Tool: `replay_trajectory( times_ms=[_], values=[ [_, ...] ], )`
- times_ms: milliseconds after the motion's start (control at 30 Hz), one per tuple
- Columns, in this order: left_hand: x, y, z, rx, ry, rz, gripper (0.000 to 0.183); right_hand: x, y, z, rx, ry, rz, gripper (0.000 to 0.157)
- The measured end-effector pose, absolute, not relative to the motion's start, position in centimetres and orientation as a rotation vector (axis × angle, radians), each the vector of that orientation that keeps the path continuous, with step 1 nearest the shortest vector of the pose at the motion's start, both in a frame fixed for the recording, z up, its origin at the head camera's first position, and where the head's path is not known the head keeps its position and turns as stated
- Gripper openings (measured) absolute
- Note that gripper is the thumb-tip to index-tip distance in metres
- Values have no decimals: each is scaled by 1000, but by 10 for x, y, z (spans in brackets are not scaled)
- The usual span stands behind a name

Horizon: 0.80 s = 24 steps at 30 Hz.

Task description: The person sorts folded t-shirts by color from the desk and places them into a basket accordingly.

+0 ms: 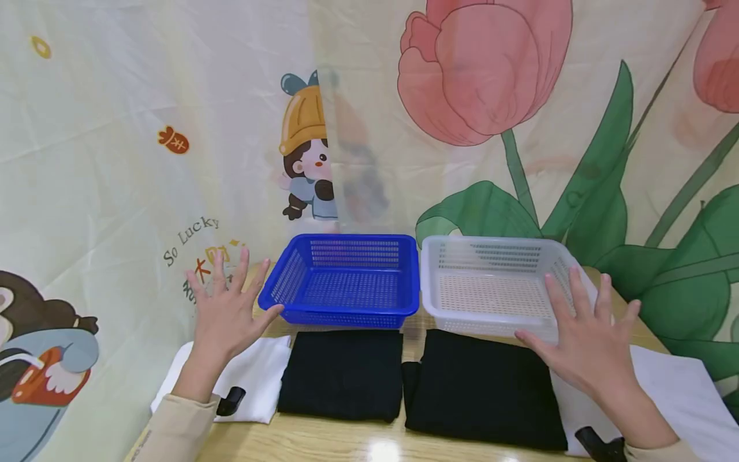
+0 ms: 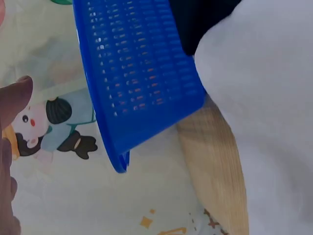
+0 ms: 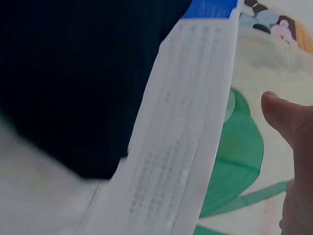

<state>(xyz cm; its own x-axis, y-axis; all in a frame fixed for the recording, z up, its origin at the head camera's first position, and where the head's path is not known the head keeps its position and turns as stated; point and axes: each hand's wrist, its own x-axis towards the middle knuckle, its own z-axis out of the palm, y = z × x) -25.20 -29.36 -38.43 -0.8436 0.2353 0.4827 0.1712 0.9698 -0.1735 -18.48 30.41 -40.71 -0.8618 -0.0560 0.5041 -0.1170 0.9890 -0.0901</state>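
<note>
My left hand (image 1: 226, 317) is raised with fingers spread, holding nothing, over a folded white cloth (image 1: 254, 385) and left of the blue basket (image 1: 346, 319). Spread in the same way, my right hand (image 1: 589, 340) overlaps the right end of the white basket (image 1: 479, 324) in the head view, above another white cloth (image 1: 681, 385). Two folded black cloths lie between the hands, a smaller one (image 1: 340, 375) before the blue basket and a larger one (image 1: 485, 391) before the white one. In the left wrist view the thumb (image 2: 17, 100) is apart from the blue basket.
Both baskets stand side by side at the back of the wooden table (image 1: 323, 443). Behind them hangs a printed curtain (image 1: 369, 96) with tulips and cartoon figures. A black strap (image 1: 232, 402) is on the left wrist and another (image 1: 600, 444) on the right.
</note>
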Motion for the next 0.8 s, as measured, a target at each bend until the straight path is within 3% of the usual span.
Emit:
replay_trajectory(
  times_ms=[500,800],
  values=[
    [-239,-286,-395,-421,-2762,-364,88,-183,251,-401,239,-2703,715,105],
    [-231,-286,-407,-471,-2752,-798,75,-179,227,-396,324,-2689,1035,84]
  ],
)
